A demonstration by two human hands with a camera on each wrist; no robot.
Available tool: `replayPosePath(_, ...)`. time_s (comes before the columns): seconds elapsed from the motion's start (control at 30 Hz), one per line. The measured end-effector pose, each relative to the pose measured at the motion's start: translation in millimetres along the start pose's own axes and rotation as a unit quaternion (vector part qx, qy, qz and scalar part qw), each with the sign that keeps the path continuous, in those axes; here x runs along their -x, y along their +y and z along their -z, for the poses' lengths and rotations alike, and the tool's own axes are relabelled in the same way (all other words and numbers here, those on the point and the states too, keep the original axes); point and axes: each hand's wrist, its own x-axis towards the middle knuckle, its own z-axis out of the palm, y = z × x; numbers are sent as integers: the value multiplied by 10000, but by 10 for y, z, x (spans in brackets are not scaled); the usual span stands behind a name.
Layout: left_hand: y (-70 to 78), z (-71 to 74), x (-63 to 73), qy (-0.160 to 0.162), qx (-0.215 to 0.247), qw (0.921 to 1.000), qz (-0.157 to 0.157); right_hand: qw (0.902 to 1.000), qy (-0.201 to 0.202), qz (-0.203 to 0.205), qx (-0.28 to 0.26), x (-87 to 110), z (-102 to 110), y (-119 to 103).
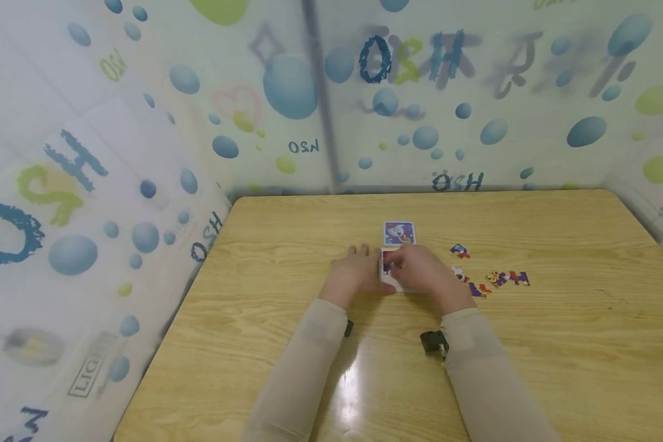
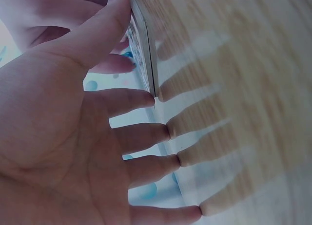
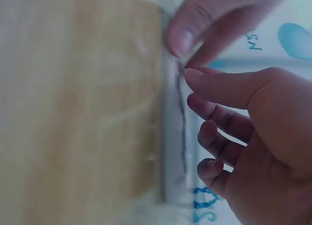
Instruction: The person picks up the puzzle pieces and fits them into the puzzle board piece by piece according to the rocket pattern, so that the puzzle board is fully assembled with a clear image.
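A white-edged puzzle tray (image 1: pixel 383 279) lies on the table, mostly covered by the hands, with red and dark printed pieces showing inside. My left hand (image 1: pixel 355 272) steadies its left side: in the left wrist view the fingers are spread straight with tips on the tabletop, and the thumb (image 2: pixel 114 20) lies along the tray edge. Over the tray, my right hand (image 1: pixel 417 267) touches the pieces with its fingertips. In the right wrist view its thumb (image 3: pixel 219 86) reaches to the tray's face while the other fingers are loosely bent; I see nothing pinched between them.
Beyond the tray lies a square picture card (image 1: pixel 399 233) with a cartoon figure. Right of my right hand are loose jigsaw pieces: a blue and red one (image 1: pixel 460 250), a purple and orange one (image 1: pixel 479 290), and a cluster (image 1: pixel 508 278). Printed curtains surround the wooden table (image 1: pixel 585 344).
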Motion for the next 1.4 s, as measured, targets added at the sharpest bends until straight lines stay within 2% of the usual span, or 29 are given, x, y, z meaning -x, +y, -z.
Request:
replayPosePath(0.17, 4, 12, 14, -48, -12, 10000, 63, 9995, 17, -244, -209, 63, 215, -10)
replayPosePath(0.43, 2, 19, 24, -92, 57, 9999, 8, 9995, 305, -79, -88, 276, 690, 28)
replayPosePath(0.6, 8, 19, 31, -87, 33, 10000, 24, 9992, 386, -58, 47, 399, 973, 152)
replayPosePath(0.77, 14, 9, 28, -98, 5, 9999, 66, 9984, 378, -92, 399, 443, 1132, 386)
replayPosePath(1.0, 13, 1, 21, -90, 13, 9999, 63, 9996, 2, -72, 262, 508, 1148, 646)
replayPosePath(1.27, 26, 27, 28, -63, 37, 10000, 12, 9975, -709, 16, -40, 638, 903, 873)
replayPosePath(1.4, 24, 25, 29, -75, 141, 9999, 51, 9963, -850, -83, -103, 637, 787, 934)
